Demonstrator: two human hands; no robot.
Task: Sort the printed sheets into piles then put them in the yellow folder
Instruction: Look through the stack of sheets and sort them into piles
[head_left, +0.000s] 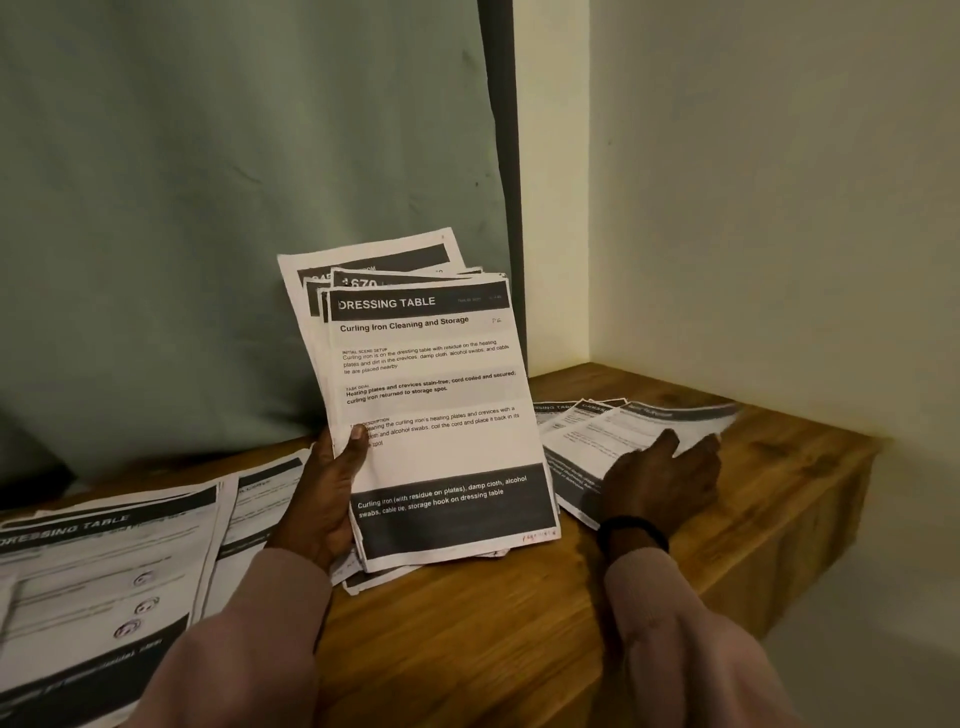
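Left hand (324, 499) grips sheet stack (431, 405) upright; right hand (662, 480) flat on pile (613, 423).

The held stack of sheets (431, 415) shows only its front page in full — the pages behind it peek out at the top as strips, their headings mostly covered. The left hand (327, 493) hides part of the front page's lower-left text, and its fingers lie out of sight behind the stack. The right pile (613, 431) is too blurred to read, and the right hand (660, 483) covers its near part. The left pile (104, 587) is smeared — cut off by the left and bottom edges. Small handwriting at the front page's bottom corner is illegible.
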